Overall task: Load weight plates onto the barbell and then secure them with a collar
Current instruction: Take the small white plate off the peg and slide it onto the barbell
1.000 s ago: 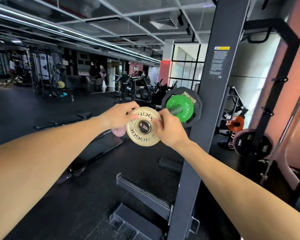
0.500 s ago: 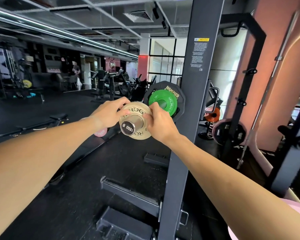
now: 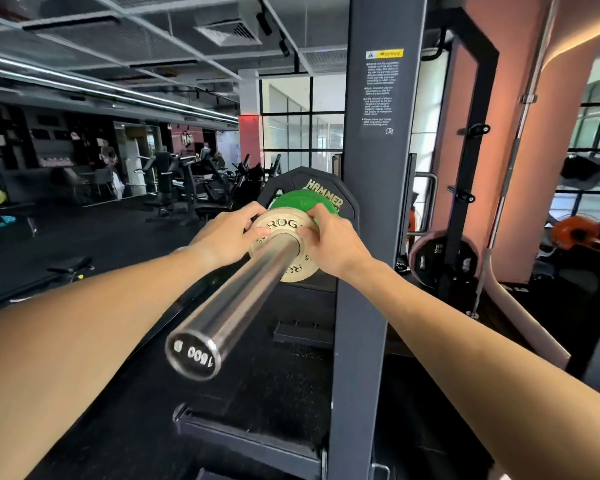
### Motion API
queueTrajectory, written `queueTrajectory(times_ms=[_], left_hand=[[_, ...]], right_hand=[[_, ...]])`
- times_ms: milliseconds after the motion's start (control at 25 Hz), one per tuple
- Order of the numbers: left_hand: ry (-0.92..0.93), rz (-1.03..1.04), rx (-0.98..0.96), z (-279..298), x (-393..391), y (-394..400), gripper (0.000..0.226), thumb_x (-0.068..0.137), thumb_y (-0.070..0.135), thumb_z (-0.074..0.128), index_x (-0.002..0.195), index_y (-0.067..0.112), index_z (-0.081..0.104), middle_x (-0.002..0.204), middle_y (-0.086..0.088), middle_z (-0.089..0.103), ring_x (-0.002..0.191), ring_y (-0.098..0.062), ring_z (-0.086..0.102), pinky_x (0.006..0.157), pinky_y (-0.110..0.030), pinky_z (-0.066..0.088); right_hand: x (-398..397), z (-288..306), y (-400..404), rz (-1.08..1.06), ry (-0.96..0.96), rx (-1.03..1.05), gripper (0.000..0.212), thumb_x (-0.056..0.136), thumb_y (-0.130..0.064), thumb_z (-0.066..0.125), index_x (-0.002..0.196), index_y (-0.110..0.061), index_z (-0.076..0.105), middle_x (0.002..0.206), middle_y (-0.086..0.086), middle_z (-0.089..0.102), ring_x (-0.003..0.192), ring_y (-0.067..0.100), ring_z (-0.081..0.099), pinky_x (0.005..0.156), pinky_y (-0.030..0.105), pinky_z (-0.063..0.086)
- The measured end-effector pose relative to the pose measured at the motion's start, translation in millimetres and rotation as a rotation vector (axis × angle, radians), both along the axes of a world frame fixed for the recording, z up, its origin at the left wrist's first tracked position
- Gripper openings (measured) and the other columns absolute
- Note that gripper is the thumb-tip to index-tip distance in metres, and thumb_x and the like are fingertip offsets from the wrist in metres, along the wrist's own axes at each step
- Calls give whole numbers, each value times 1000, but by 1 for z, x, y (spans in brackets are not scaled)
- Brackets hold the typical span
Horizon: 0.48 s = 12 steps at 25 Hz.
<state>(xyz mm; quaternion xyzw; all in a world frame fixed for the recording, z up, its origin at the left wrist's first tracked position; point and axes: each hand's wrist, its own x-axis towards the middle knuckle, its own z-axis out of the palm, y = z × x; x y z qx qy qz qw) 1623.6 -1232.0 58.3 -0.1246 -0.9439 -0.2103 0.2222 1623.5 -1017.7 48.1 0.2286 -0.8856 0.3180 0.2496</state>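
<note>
A chrome barbell sleeve (image 3: 236, 306) points toward me, its end cap near the lower middle. A small tan plate (image 3: 297, 268) sits far down the sleeve, right up against a green plate (image 3: 302, 202), which is backed by a large black plate (image 3: 347, 216). My left hand (image 3: 229, 233) grips the tan plate's left edge. My right hand (image 3: 329, 240) grips its right edge, thumb on the plate's face. No collar is in view.
A dark rack upright (image 3: 368, 237) stands just right of the plates, with its base rail (image 3: 250, 441) below. Behind it are a stored black plate (image 3: 440, 261), a leaning bar (image 3: 513, 161), an orange plate (image 3: 575, 233) and a bench (image 3: 66, 268) at left.
Both hands have slid the tan plate along the sleeve from near its end up to the green plate. Much more bare sleeve shows in front of the plate.
</note>
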Motion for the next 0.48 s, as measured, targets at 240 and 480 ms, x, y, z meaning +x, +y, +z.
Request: queueTrajectory(times_ms=[240, 480], left_hand=[[30, 3, 13, 0, -62, 11, 19, 97, 47, 54, 114, 40, 50, 95, 6, 65, 90, -24, 61, 73, -37, 43], [25, 79, 89, -3, -88, 15, 29, 91, 51, 62, 95, 29, 44, 90, 3, 62, 86, -23, 60, 70, -36, 40]], right_hand=[[-52, -3, 4, -50, -43, -95, 30, 99, -24, 56, 126, -12, 49, 117, 14, 62, 106, 30, 56, 85, 41, 50], [-73, -7, 16, -169, -47, -181, 36, 80, -13, 71, 108, -21, 48, 107, 0, 43, 78, 6, 45, 59, 15, 37]])
